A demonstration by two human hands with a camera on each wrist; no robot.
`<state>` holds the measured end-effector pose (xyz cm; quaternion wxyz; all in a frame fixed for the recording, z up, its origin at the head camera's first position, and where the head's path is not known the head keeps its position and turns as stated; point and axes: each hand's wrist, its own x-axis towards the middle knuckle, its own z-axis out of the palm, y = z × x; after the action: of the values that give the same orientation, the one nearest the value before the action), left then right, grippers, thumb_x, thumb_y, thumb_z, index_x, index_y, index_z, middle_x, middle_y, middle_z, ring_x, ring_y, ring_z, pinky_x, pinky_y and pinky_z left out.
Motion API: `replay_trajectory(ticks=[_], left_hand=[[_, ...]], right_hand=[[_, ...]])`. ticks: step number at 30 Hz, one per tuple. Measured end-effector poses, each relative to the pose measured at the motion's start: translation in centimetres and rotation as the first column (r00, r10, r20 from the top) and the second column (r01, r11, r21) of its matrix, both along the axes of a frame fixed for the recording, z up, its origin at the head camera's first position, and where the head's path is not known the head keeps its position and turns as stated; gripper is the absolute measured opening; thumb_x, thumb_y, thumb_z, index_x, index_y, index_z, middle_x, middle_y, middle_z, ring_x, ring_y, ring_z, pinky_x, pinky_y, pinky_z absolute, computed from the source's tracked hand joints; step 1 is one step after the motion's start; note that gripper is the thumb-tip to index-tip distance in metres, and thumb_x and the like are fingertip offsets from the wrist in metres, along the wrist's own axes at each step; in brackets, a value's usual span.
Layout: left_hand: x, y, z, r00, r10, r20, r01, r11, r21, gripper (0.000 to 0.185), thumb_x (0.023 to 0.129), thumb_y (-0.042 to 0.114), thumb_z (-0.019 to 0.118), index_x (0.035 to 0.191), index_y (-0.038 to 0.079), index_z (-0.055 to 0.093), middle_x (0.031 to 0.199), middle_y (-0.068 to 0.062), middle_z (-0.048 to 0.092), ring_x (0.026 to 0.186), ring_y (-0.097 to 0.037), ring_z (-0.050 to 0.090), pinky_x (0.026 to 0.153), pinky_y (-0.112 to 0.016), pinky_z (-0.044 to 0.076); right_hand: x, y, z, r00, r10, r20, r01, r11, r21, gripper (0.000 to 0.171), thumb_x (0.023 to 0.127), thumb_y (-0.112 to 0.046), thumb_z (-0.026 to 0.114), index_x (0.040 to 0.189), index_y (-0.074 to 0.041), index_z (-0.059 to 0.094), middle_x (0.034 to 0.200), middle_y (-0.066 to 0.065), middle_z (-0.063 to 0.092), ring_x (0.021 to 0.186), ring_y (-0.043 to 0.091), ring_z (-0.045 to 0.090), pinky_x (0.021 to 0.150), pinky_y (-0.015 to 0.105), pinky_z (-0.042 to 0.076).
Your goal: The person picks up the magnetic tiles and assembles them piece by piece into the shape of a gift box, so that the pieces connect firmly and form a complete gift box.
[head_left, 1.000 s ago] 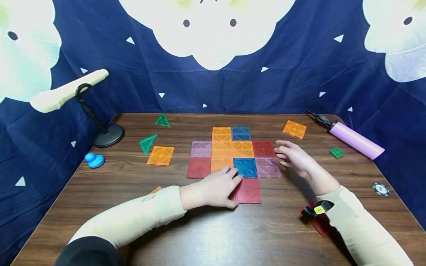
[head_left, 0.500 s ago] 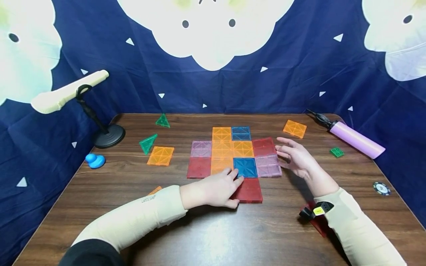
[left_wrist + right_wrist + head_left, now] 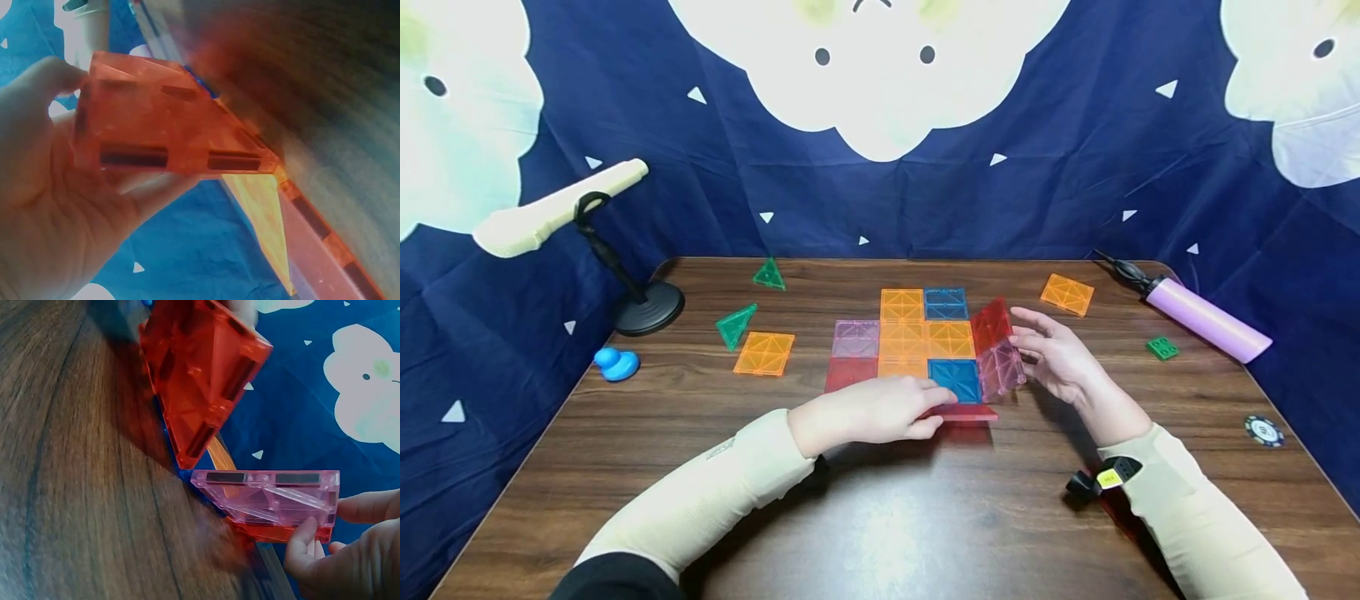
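The near red tile (image 3: 964,412) is pinched up by the left grip (image 3: 880,410) while the pink tile (image 3: 1000,369) is tipped upright by the spread right grip (image 3: 1054,354), folding walls mid-desk.

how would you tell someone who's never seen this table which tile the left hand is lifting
Find the patch of coloured square tiles mid-table. At its near edge, below the blue tile, the left hand tips up a red tile. It alone juts toward the person, its near edge raised off the wood.

Tile mat (image 3: 901,340) sits mid-table (image 3: 880,517) — loose tiles (image 3: 763,352) left, pump (image 3: 1206,317) far right, stand (image 3: 643,310) back left.
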<state>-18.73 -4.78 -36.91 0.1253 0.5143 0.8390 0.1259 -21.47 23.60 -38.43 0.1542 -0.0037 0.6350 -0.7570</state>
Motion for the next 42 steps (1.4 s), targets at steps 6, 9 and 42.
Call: replay_trajectory(ticks=[6,9,42], left_hand=[[0.9,0.1,0.0,0.929,0.024,-0.370,0.043,0.984,0.173,0.029,0.098,0.014,0.066,0.127,0.011,0.064,0.111,-0.002,0.069,0.093,-0.014,0.069,0.067,-0.025,0.057],[1.8,0.3,0.0,0.865,0.063,-0.497,0.013,0.989,0.148,0.026,0.097,0.012,0.066,0.123,0.015,0.065,0.107,0.001,0.067,0.087,-0.013,0.067,0.060,-0.023,0.054],[5.1,0.8,-0.5,0.763,0.231,-0.604,-0.216,0.971,0.099,0.061,0.094,0.039,0.067,0.144,0.005,0.056,0.134,-0.011,0.058,0.122,-0.029,0.052,0.103,-0.040,0.045]], right_hand=[[-0.1,0.0,-0.2,1.000,0.015,-0.008,-0.016,1.000,-0.018,0.061,0.106,-0.004,0.051,0.159,0.002,0.020,0.131,0.011,0.055,0.108,0.014,0.062,0.089,0.032,0.052],[-0.2,0.0,-0.5,1.000,0.025,-0.008,-0.025,0.999,-0.043,0.060,0.106,-0.004,0.051,0.158,0.003,0.022,0.130,0.010,0.057,0.107,0.013,0.063,0.089,0.031,0.053],[0.0,-2.5,-1.1,0.997,0.074,0.036,-0.080,0.976,0.203,0.068,0.107,-0.038,0.050,0.157,0.002,0.026,0.147,0.030,0.044,0.112,0.021,0.063,0.085,0.035,0.058]])
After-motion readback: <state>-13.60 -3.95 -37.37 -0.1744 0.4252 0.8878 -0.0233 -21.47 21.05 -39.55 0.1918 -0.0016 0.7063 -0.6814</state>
